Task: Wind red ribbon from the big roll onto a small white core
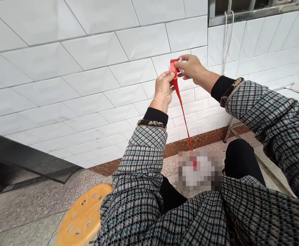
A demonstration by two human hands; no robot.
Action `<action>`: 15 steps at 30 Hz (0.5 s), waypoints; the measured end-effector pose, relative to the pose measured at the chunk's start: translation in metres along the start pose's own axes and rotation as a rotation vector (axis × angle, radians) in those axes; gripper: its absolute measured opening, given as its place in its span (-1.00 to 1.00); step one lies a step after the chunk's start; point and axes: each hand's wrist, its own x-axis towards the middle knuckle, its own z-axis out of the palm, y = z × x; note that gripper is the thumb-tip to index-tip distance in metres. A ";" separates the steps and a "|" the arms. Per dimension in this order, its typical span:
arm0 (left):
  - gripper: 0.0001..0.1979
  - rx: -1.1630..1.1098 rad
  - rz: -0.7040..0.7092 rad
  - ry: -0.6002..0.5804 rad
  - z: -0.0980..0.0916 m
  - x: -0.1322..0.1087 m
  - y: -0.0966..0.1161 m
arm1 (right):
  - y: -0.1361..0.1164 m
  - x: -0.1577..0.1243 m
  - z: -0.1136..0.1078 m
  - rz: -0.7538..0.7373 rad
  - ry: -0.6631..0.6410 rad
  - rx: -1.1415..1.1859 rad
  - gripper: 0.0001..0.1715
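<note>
A red ribbon (175, 83) is stretched up in front of the white wall, wide at the top and narrowing to a thin strip as it hangs. My left hand (163, 85) pinches it between thumb and fingers. Just to the right, my right hand (193, 68) is closed on the ribbon's upper end, beside a small white piece (181, 64) that my fingers partly cover. The strip runs down to a pixelated patch (200, 171) near the floor, where a spot of red shows over white; what lies there is hidden.
An orange round stool (84, 215) with holes stands at lower left. A dark panel (23, 164) juts in at the left. The tiled wall (93, 68) rises ahead, with a barred window (257, 10) and a hanging white cord (225, 44) at upper right. Metal legs (229, 130) stand at right.
</note>
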 end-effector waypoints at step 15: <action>-0.72 -0.011 0.015 0.082 0.020 -0.026 0.001 | 0.014 0.000 -0.006 0.178 -0.122 0.243 -0.73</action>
